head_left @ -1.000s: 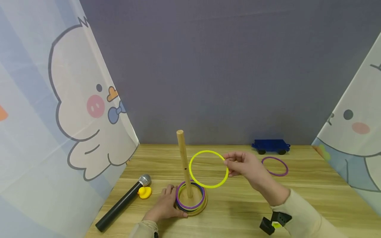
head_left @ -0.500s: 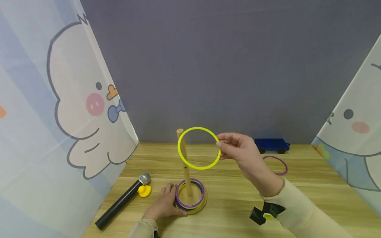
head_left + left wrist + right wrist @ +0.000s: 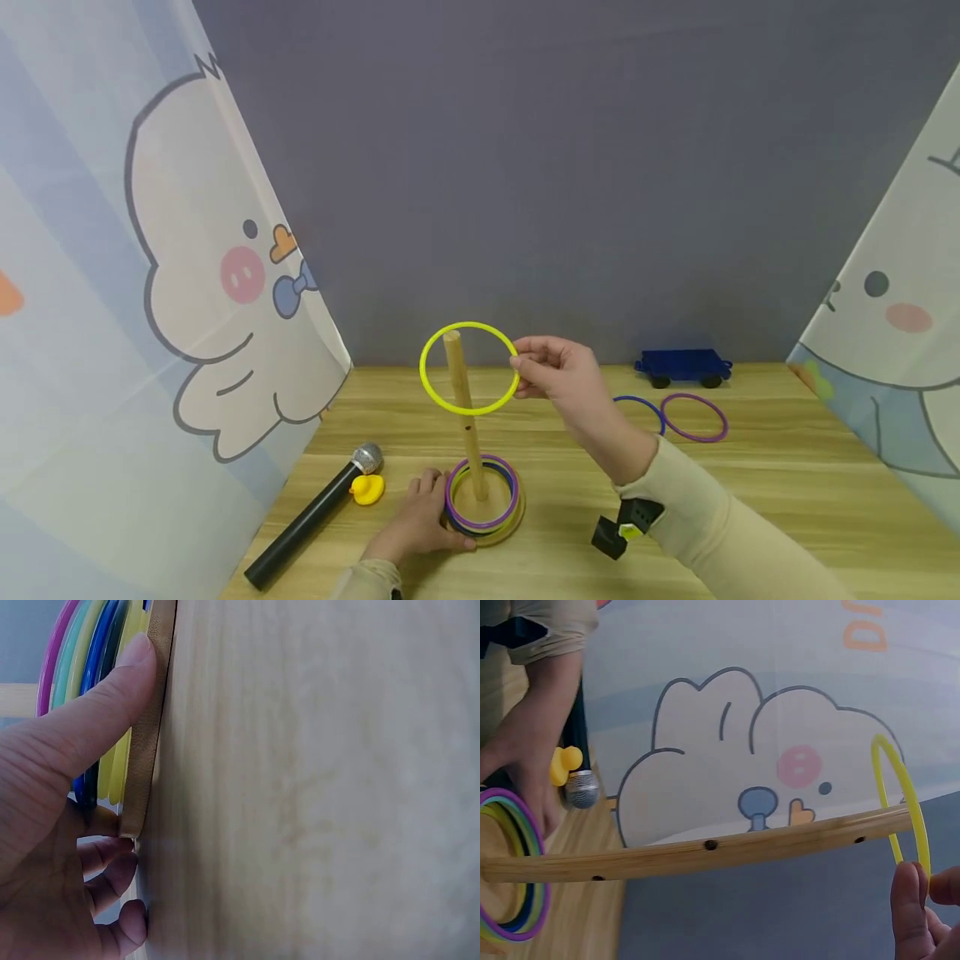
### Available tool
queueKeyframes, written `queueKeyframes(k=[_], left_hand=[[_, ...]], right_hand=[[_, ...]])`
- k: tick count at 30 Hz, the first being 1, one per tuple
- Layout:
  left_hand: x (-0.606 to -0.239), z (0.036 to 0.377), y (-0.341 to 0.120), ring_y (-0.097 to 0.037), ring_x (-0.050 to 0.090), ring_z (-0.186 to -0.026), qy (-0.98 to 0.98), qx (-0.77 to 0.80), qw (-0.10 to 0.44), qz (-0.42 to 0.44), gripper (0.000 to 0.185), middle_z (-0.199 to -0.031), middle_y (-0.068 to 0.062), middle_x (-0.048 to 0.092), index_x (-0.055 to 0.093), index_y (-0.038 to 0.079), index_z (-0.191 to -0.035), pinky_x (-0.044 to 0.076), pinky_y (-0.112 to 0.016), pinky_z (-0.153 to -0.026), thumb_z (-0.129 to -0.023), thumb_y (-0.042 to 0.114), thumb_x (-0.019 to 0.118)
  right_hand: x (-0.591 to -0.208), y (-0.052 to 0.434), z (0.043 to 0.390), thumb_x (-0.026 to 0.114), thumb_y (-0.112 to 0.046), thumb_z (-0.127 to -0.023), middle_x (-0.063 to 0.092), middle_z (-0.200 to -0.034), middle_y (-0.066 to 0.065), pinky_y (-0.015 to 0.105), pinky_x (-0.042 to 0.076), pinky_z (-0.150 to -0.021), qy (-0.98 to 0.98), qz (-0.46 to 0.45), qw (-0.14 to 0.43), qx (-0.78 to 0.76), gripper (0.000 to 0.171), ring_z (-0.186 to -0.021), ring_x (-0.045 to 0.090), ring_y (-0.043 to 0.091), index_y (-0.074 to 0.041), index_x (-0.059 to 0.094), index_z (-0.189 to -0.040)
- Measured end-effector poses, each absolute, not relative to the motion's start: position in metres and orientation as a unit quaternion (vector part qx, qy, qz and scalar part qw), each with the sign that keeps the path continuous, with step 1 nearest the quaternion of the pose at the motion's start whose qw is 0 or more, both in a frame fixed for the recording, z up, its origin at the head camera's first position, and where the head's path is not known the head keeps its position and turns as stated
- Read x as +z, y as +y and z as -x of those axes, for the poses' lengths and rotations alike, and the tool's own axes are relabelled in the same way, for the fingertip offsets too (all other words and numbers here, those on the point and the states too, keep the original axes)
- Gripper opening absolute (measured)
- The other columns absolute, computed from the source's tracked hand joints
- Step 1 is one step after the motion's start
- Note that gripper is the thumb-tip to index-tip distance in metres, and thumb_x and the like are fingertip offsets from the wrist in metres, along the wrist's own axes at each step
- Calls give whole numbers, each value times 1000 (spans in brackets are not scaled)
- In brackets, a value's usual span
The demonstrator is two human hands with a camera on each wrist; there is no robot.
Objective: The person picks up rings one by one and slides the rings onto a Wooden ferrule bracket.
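Note:
A wooden peg point(image 3: 463, 408) stands upright on a round wooden base point(image 3: 513, 515) that carries several coloured rings point(image 3: 480, 497). My right hand point(image 3: 558, 375) pinches a yellow ring point(image 3: 468, 368) by its right side, and the ring sits around the top of the peg. The right wrist view shows the peg point(image 3: 705, 855) passing through that yellow ring point(image 3: 904, 802). My left hand point(image 3: 420, 521) holds the base at its left edge, with the thumb point(image 3: 97, 720) against the base rim point(image 3: 146, 742) and the stacked rings point(image 3: 90, 652).
A black microphone point(image 3: 315, 515) and a small yellow duck point(image 3: 367, 488) lie left of the base. A blue ring point(image 3: 641, 410), a purple ring point(image 3: 693, 417) and a blue toy wagon point(image 3: 682, 367) lie at the back right. Cartoon-printed curtains hang on both sides.
My right hand has carried the yellow ring up and to the left, from beside the peg to around its top. The left hand has stayed on the base.

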State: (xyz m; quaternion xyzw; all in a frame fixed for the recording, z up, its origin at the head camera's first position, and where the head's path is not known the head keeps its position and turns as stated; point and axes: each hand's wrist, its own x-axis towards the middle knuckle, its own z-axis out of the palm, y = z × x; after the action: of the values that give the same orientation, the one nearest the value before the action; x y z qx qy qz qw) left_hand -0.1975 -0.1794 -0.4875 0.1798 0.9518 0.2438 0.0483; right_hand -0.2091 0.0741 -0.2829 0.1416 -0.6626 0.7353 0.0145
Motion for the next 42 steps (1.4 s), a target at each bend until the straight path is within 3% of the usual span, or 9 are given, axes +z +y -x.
queueKeyframes(k=[19,25,31,42], left_hand=[[-486,197,-177,-34,39,-110,954,236,40,-182,113,-124,-15,41,40,-5,-141,40,-55,-97,-61,60,85],[-488,199,-177,-36,39,-112,952,244,37,-180,112,-127,-18,41,41,-6,-139,39,-56,-98,-60,59,86],[-487,198,-176,-37,39,-111,952,246,38,-178,109,-124,-18,42,43,-8,-135,39,-56,-97,-60,57,87],[-491,198,-176,-31,40,-107,955,229,10,-187,107,-121,-12,42,47,-5,-131,42,-51,-94,-56,62,86]], right_hand=[[-401,80,216,60,2,-92,59,-89,10,27,56,-61,-696,-74,-92,708,25,-61,59,14,13,57,-114],[-429,74,218,58,5,-90,59,-89,15,32,57,-60,-709,-64,-93,696,24,-59,58,14,16,57,-111],[-449,69,219,57,8,-86,59,-84,12,41,57,-61,-724,-66,-93,681,23,-59,58,15,15,59,-107],[-463,62,220,63,5,-85,58,-86,11,35,56,-54,-733,-70,-81,672,23,-56,57,14,14,60,-106]])
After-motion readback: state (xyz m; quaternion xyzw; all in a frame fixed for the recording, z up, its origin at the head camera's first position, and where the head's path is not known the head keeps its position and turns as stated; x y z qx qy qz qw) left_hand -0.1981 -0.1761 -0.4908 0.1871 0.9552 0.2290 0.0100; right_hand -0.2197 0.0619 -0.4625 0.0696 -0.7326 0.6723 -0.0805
